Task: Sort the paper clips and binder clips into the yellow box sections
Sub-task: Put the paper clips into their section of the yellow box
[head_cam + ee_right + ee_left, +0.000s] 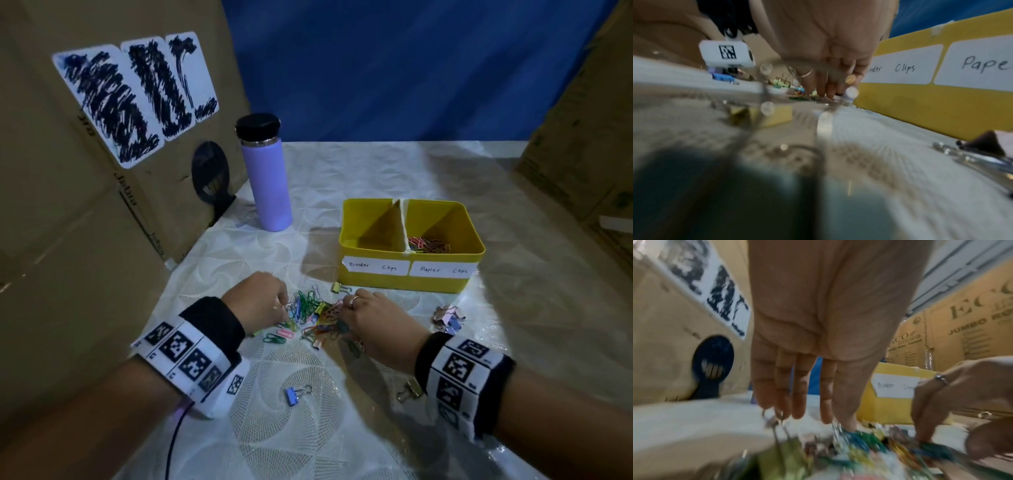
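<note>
The table wears a pale patterned cloth. On it, centre frame, lies a clip pile; the yellow box stands right of centre, a purple bottle upper left of it. A blue clip lies low centre, more clips at right.

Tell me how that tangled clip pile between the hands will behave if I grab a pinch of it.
The pile looks interlocked, so a pinch would probably drag several clips along. They are thin wire, likely light and slippery on the glossy tablecloth. Binder clips seem mixed in, so a pinch may need sorting.
</note>
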Demonstrator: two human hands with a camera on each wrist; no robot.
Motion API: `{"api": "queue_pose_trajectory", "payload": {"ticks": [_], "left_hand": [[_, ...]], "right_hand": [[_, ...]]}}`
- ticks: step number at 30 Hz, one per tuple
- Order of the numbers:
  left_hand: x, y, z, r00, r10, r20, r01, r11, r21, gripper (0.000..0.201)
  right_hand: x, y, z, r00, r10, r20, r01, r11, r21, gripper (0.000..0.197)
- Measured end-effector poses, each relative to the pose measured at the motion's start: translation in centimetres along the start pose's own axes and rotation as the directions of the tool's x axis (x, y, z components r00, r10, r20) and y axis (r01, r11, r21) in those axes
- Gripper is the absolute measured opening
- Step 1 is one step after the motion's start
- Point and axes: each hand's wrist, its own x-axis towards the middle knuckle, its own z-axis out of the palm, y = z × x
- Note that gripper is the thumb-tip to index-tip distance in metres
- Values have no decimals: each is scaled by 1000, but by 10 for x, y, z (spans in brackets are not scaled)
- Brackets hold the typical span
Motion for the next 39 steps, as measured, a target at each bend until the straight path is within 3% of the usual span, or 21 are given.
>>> {"api": "queue_pose_trajectory", "payload": {"ticks": [6, 10, 12, 14, 16, 18, 21, 24, 28, 31, 35, 37, 39], "left_hand": [[-5, -14, 13, 999, -6, 35, 7, 999, -45, 19], [-11, -27, 8, 998, -30, 54, 33, 998, -61, 20], [-12, -36, 7, 996, -81, 42, 86, 988, -125, 19], [-12, -42, 4, 983, -182, 25, 183, 957, -225, 24], [-12, -44, 1, 967, -255, 10, 252, 946, -205, 37], [-11, -44, 1, 961, -277, -7, 270, 942, -200, 41], [-10, -45, 2, 967, -253, -20, 238, 933, -271, 28], [-11, -46, 4, 978, -209, -25, 189, 921, -340, 10], [-22, -45, 3, 990, -143, 20, 138, 902, -408, 4], [-34, -40, -9, 996, -86, 25, 85, 825, -558, 8], [-55, -27, -39, 986, -64, -153, -56, 741, -669, 15], [-64, -32, -46, 959, -112, -262, -96, 738, -668, 15], [-66, -37, -40, 955, -151, -257, -36, 797, -602, 19]], "right_hand": [[6, -3, 2, 999, 26, 46, -25, 999, -29, 30], [-20, 3, 2, 998, -67, -9, 68, 983, 171, 28], [-31, 0, -3, 989, -147, -23, 147, 938, 313, 43], [-32, 0, -3, 976, -219, 8, 205, 926, 317, 55], [-29, -7, -6, 968, -250, 18, 237, 938, 253, 48], [-25, -15, -3, 967, -253, -38, 255, 939, 232, 28], [-17, -30, 11, 965, -249, -84, 254, 965, 59, 34], [-15, -47, 20, 969, -226, -100, 229, 973, 23, 40], [-23, -42, 11, 982, -190, -22, 190, 953, 236, 31], [-24, -30, 0, 987, -123, -102, 151, 925, 349, 41], [11, -34, -23, 980, 10, -198, 87, 874, 477, 31], [39, -46, -29, 985, 24, -170, 60, 879, 473, 29], [65, -61, -32, 998, -35, -58, 57, 905, 422, 32]]}}
